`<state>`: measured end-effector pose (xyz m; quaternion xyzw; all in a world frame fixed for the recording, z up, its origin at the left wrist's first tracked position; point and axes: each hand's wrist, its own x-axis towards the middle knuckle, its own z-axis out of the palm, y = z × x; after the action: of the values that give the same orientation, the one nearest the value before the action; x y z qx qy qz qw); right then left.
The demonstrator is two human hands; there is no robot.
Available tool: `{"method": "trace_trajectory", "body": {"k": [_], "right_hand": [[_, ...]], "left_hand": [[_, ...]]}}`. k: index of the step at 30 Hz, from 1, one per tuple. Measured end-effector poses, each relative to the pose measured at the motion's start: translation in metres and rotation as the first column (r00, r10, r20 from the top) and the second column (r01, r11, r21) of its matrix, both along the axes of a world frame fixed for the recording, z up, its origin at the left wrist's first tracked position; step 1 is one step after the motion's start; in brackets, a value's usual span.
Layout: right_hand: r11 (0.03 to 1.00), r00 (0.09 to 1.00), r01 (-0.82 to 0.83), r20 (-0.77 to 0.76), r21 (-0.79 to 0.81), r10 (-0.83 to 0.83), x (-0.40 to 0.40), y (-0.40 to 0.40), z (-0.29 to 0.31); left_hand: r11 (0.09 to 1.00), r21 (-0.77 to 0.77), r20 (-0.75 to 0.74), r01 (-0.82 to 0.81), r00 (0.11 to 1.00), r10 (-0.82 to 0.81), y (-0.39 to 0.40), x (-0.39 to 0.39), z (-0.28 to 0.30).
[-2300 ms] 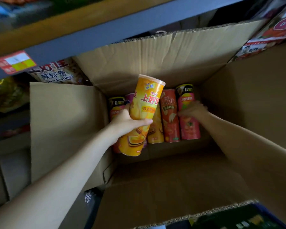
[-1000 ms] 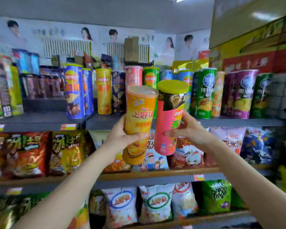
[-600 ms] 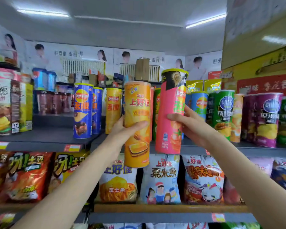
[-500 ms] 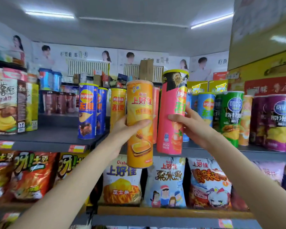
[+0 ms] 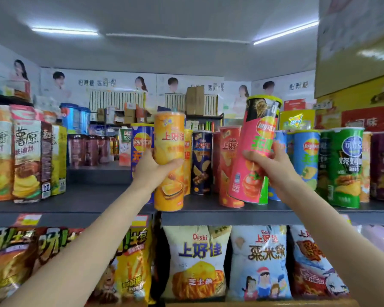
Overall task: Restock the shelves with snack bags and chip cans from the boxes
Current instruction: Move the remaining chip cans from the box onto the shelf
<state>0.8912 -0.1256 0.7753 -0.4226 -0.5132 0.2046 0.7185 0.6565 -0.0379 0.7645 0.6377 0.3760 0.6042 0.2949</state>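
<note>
The left hand (image 5: 152, 168) gripped an orange can (image 5: 169, 161) around its middle, thumb across the front and the other fingers curled behind, out of sight. The can stood upright at the front edge of the grey shelf (image 5: 93, 201), its base level with that edge or slightly in front of it; whether it rested on the shelf could not be told. Just behind it stood a blue can (image 5: 140, 149) and a yellow can (image 5: 187, 165), with a dark can (image 5: 201, 161) to the right.

The right hand (image 5: 273, 167) held a pink can (image 5: 253, 151) with a green lid, fingers wrapped round its middle and the thumb on the far side. This can leaned, top tilted to the right, its base low over the front part of the shelf, just in front of a red can (image 5: 227, 165). Whether the base touched the shelf could not be told. Behind the hand stood a light-blue can (image 5: 306, 156), and further right a green can (image 5: 341, 169).

At the shelf's left end stood tall snack boxes (image 5: 27, 156). On the shelf below, snack bags lined up upright: a white Oishi bag (image 5: 195, 260), a pale-blue bag (image 5: 261, 262), and a yellow bag (image 5: 133, 260) partly behind the left forearm.
</note>
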Motion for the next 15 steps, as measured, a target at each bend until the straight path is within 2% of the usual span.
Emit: {"method": "trace_trajectory", "body": {"k": [3,7,10,12,15], "right_hand": [[0.999,0.998,0.039,0.042,0.001,-0.039,-0.011,0.001,0.002],[0.996,0.992,0.086,0.096,0.010,-0.086,-0.013,-0.010,0.001],[0.988,0.983,0.151,0.100,0.028,-0.153,-0.006,-0.018,0.000],[0.975,0.972,0.217,0.081,0.058,-0.221,0.007,-0.025,0.003],[0.945,0.945,0.302,0.091,0.125,-0.315,0.041,-0.041,0.012]], "left_hand": [[0.999,-0.016,-0.098,0.034,0.995,-0.036,0.021,0.014,-0.007],[0.997,-0.022,-0.104,0.076,0.992,-0.078,0.042,0.025,-0.008],[0.999,0.013,-0.116,0.030,0.993,-0.028,0.049,0.029,-0.012],[0.998,0.053,-0.090,-0.026,0.996,0.030,0.048,0.033,-0.015],[0.983,0.169,0.037,-0.069,0.997,0.063,0.031,0.046,-0.013]]}}
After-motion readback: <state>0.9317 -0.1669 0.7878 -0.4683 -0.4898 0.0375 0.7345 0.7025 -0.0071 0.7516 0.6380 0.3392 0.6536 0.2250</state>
